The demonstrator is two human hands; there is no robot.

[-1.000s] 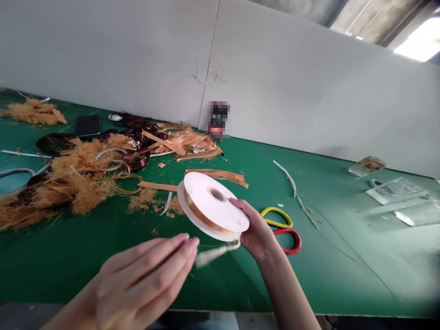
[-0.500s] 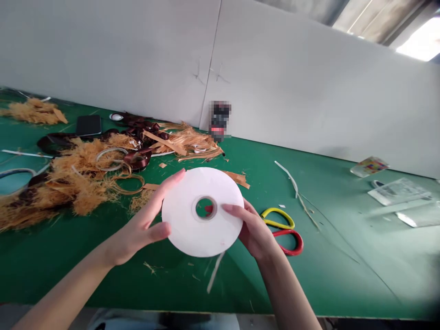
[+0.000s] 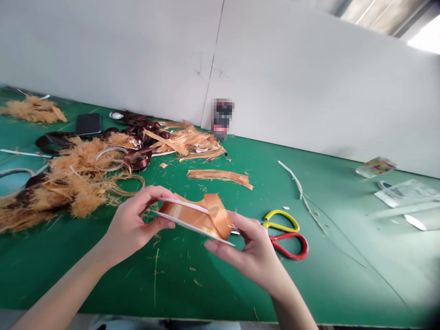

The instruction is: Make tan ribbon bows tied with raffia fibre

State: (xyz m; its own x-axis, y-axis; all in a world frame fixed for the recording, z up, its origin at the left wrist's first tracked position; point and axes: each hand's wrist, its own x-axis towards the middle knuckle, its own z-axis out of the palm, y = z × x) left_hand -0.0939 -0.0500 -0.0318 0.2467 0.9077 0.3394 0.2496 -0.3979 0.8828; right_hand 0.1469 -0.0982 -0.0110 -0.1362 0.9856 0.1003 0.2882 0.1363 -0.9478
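Between my two hands is a ribbon spool (image 3: 187,214), seen edge-on, with shiny orange-gold ribbon wound between two white discs. My left hand (image 3: 137,224) grips its left end, fingers over the far disc and thumb at the near one. At the other end my right hand (image 3: 249,245) closes around the discs, beside a loose fold of ribbon (image 3: 219,215) that crosses over the rim. Scissors (image 3: 290,236) with one yellow and one red handle lie just right of that hand, their blades mostly hidden. Beyond the spool lies a frayed strip of orange ribbon (image 3: 220,176).
Heaps of frayed orange fibre (image 3: 82,192) and dark brown ribbon (image 3: 137,160) cover the left of the green table (image 3: 144,288). A black flat box (image 3: 88,124) sits behind them. Clear plastic packets (image 3: 407,192) lie at the right. A white panel (image 3: 309,82) borders the back.
The spool has turned from showing its white flat face to edge-on, exposing the ribbon. My right hand has shifted slightly down and its grip has changed; both hands still hold the spool.
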